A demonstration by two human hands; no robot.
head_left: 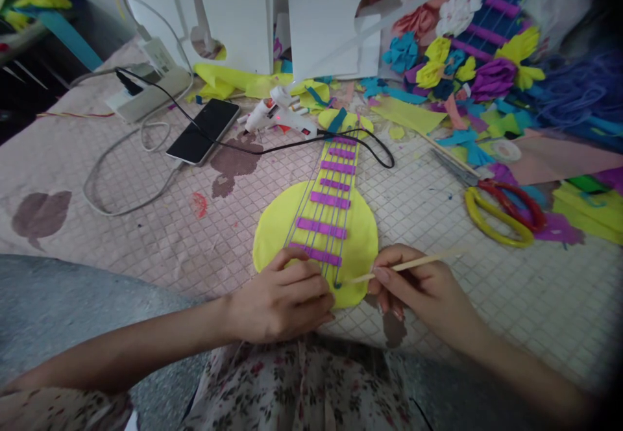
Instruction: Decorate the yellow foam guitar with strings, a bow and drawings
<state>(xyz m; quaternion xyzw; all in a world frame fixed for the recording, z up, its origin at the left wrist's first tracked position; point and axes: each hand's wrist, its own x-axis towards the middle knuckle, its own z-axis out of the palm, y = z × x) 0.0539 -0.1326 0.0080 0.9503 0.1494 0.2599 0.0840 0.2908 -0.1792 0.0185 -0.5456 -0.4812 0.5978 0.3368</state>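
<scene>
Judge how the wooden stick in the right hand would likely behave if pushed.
The wooden stick looks slender, so it is probably light and might snap if bent hard. Its free length extends straight beyond the right hand, suggesting stiffness.

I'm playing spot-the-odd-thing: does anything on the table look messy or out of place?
Yes. The black cord looks out of place, trailing across the phone and the top of the yellow guitar. Coloured scraps also lie scattered untidily around the scissors.
</scene>
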